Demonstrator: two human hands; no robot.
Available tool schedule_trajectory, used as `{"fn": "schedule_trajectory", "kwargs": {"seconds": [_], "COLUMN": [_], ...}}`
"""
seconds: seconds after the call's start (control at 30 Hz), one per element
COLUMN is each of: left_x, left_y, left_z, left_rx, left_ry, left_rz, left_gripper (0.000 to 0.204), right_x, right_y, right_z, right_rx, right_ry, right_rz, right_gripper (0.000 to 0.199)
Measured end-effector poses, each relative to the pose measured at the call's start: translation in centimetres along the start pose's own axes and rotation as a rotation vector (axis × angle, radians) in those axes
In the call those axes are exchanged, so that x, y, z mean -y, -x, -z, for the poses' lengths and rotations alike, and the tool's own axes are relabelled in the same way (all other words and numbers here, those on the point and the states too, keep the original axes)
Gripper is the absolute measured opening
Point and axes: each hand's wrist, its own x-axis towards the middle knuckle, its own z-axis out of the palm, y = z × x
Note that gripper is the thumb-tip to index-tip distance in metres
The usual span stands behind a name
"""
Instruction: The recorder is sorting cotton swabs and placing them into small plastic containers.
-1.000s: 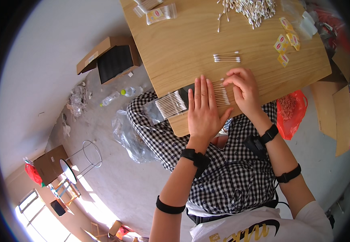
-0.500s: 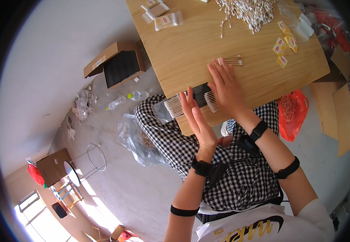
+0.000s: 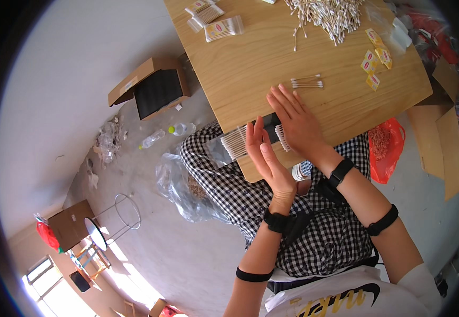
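Near the table's front corner my left hand (image 3: 272, 166) is open, fingers stretched up beside a row of cotton swabs (image 3: 233, 143). My right hand (image 3: 304, 129), open too with straight fingers, lies palm down partly over a second row of swabs (image 3: 282, 138). Between the rows a dark flat piece (image 3: 266, 123) shows, partly hidden by the fingers. A clear plastic bag (image 3: 217, 151) sticks out at the left row's end. Just beyond my right fingertips lies a small group of loose swabs (image 3: 307, 83). Whether either palm touches the swabs I cannot tell.
A heap of swabs (image 3: 330, 20) covers the table's far side. Filled swab packs (image 3: 224, 29) lie far left, yellow cards (image 3: 369, 62) at right. An open carton (image 3: 161, 87), bottles (image 3: 182, 129) and a red bag (image 3: 387, 153) surround the table (image 3: 250, 63).
My left hand has shifted right, closer to my right hand. My right fingers have drawn back from the small swab group, and more of the right-hand row is covered. The view shifts slightly.
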Motion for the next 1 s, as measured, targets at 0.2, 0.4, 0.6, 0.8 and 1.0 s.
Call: {"fn": "schedule_trajectory", "kwargs": {"seconds": [0.2, 0.4, 0.6, 0.8, 1.0], "left_x": [-1.5, -0.6, -1.7, -2.7, -1.1], "left_y": [1.0, 0.8, 0.2, -4.1, -8.3], "left_z": [4.5, 4.1, 5.0, 7.8, 8.3], "left_rx": [0.265, 0.279, 0.239, -0.085, 0.069], "left_ry": [-0.066, -0.031, -0.103, -0.577, -1.257], "left_rz": [0.283, 0.338, 0.230, -0.226, -0.304], "left_gripper": [0.045, 0.049, 0.044, 0.019, 0.030], "right_x": [-0.3, -0.2, 0.2, 0.4, 2.1], "right_y": [0.1, -0.1, -0.2, -0.7, -3.3], "right_z": [-0.5, -0.7, -0.6, -0.4, -1.3], "right_rx": [-0.040, -0.041, -0.042, -0.005, -0.009], "right_ry": [-0.049, -0.045, 0.090, 0.011, -0.020], "right_rz": [0.000, -0.011, -0.006, -0.021, 0.011], "right_gripper": [0.057, 0.058, 0.058, 0.058, 0.054]}}
